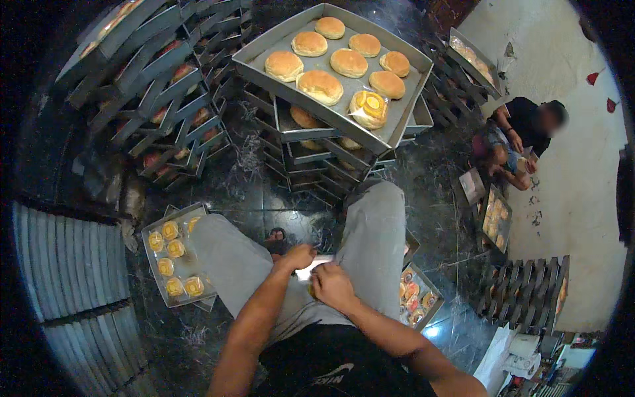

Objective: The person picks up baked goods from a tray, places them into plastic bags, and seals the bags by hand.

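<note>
Between my knees, my left hand [297, 257] is curled at the upper edge of a bright, shiny flat piece [308, 272], perhaps plastic film. What its fingers hold is hidden. My right hand [333, 286] has its fingers bent over the piece's lower right side. A small yellowish patch shows under that hand, too covered to identify. Ahead of my knees, a metal baking tray [253, 70] tops a stack of trays. It carries several plain round buns [349, 63]. One bun in clear wrap with a yellow label [369, 109] sits at its near corner.
Left of my leg lies a tray of yellow-labelled wrapped buns [171, 250]; on the right is a tray with red-labelled ones [412, 293]. Tall tray stacks [163, 104] stand at upper left. A seated person [521, 134] works by the right wall. Corrugated metal [69, 263] borders the left.
</note>
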### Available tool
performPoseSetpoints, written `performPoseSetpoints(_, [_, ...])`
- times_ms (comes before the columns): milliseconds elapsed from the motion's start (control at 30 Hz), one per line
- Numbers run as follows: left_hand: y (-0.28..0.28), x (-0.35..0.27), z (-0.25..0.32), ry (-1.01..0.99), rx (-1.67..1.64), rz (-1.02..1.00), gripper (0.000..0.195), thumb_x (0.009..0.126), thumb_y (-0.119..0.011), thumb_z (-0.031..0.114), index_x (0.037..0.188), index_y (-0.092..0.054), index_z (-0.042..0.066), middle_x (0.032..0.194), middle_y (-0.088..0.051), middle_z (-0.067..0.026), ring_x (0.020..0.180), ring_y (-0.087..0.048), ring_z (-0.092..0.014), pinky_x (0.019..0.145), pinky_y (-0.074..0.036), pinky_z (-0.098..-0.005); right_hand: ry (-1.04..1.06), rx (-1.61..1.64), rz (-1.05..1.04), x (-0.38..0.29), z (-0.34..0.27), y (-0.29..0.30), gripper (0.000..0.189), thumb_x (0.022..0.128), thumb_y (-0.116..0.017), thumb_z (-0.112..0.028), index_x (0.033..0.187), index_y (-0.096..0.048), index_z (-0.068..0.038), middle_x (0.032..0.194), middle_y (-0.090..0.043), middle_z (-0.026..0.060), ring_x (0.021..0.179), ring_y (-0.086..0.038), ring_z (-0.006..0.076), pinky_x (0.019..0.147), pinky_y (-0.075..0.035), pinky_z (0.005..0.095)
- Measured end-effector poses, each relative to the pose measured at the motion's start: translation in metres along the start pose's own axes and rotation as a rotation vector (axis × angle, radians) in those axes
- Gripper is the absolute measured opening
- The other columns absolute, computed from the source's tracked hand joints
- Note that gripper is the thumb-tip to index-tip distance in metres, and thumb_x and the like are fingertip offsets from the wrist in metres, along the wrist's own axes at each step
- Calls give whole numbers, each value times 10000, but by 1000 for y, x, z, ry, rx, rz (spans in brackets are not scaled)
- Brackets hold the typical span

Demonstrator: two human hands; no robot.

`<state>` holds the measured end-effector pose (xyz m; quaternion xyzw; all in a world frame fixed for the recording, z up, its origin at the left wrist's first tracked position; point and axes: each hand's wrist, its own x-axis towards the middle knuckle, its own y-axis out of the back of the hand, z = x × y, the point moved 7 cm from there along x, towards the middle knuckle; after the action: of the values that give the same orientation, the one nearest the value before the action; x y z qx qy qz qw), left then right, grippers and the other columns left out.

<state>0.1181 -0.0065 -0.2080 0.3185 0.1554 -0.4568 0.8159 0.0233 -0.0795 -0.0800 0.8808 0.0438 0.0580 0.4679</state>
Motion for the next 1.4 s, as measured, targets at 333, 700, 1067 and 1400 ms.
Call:
performPoseSetpoints(333, [-11, 19, -38, 92, 42, 53, 594, 953, -553, 540, 1025, -738, -19, 1036, -721, -252, 1020, -692, -404, 910, -522, -475, 187, -247, -402, -3, 8, -29, 239, 810, -640, -149, 1000, -691, -12, 1070, -639, 179, 1032, -597, 380, 915, -496, 430])
performPoseSetpoints(700, [35, -18, -3, -124, -685, 255, 660, 995, -487, 604, 1225, -656, 8, 1174, -692, -155, 1115, -646, -267, 967, -488, -383, 140, -46, -78, 19, 5, 7, 183, 729, -711, -102, 873, -644, -12, 994, -620, 184, 962, -589, 393, 828, -503, 474])
performPoseSetpoints(1067, [84, -99, 88, -409, -1133, 964, 150, 1000, -644, 121, 1070, -614, -8, 1009, -673, -54, 911, -611, -97, 841, -501, -257, -568, 1098, 303, 61, 51, 114, 193, 870, -791, -111, 957, -640, -28, 949, -693, 25, 829, -605, 74, 748, -482, 248])
performPoseSetpoints(1400, [115, -107, 44, -128, -1450, 886, 262, 1037, -595, 337, 906, -578, 111, 701, -549, 50, 523, -442, -26, 440, -320, -218, -611, 1674, 216, 66, 162, 219, 468, 980, -575, -474, 1067, -669, -24, 1045, -703, 124, 933, -681, 244, 753, -552, 333])
